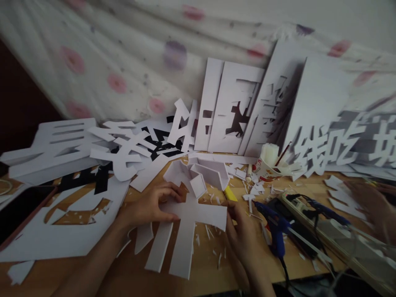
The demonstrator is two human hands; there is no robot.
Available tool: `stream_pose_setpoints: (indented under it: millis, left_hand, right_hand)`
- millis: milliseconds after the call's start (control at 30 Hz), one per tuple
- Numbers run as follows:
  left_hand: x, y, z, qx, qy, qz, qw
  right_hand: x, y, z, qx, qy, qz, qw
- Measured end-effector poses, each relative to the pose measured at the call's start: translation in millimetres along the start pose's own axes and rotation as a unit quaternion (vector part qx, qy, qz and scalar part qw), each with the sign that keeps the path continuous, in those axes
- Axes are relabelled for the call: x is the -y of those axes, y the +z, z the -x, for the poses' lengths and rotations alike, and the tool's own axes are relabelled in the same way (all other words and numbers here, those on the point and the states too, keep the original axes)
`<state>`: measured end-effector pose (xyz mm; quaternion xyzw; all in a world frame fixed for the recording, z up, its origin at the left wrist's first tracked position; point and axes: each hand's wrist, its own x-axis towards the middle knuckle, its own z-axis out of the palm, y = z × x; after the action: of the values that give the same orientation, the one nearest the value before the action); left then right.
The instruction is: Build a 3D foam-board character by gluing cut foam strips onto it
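Fingers [169,192] of the left hand [153,204] curl in a part-closed C, thumb below and fingertips above, pinching the left side of a white character piece [185,229]; the right hand [240,229] has its thumb and index close together at the end of the piece's right arm, touching the corner, though I cannot tell whether they grip it. The piece sits between the 2 hands, low over the table [213,268], its 2 long strokes pointing toward the wearer. The step in hand looks like steadying and lining up this piece; the next move seems to call for a light, even hold, since thin strokes could bend. Just beyond the fingertips, folded white pieces [213,171] crowd the far side, so pushing forward looks risky. The table's near edge runs close below the strokes, leaving little depth. Left, a cut white sheet [77,235] lies near the forearm; right, paper scraps [218,249] and then a blue glue gun [275,227] with its cord limit sideways travel. Farther right are a power strip [334,247] and another person's blurred hand [371,202]. Behind, a paper cup [266,169] and leaning white boards [236,107] close off the back; lifting upward appears the easiest way.
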<state>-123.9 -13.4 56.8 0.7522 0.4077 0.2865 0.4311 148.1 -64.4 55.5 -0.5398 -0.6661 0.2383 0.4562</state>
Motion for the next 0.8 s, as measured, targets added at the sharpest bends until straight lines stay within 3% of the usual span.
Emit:
stream_pose_setpoints:
  millis: [167,233,433,500,600,733,800]
  left_hand:
    - [-4,1.6,2,0.004,0.005,-0.008,1.0]
    - [-5,3.6,2,0.001,0.011,-0.028,1.0]
    - [0,18.2,-6,-0.003,0.004,-0.14,0.99]
    - [4,23.4,-9,0.005,-0.004,-0.154,0.988]
    - [9,29.0,-10,0.018,-0.012,-0.17,0.985]
    - [4,31.0,-7,0.03,-0.029,-0.193,0.98]
    - [-3,32.5,-8,0.009,-0.025,-0.175,0.984]
  right_hand:
    - [-4,20,2,-0.026,-0.057,-0.026,0.998]
    - [-10,22,3,-0.027,-0.05,-0.023,0.998]
    - [-37,13,27,-0.052,0.143,0.028,0.988]
    - [-40,5,37,-0.08,0.174,0.066,0.979]
    - [-37,-4,45,-0.104,0.159,0.072,0.979]
    - [-28,-2,37,-0.019,0.091,0.083,0.992]
    - [-27,3,27,0.023,0.04,0.118,0.992]
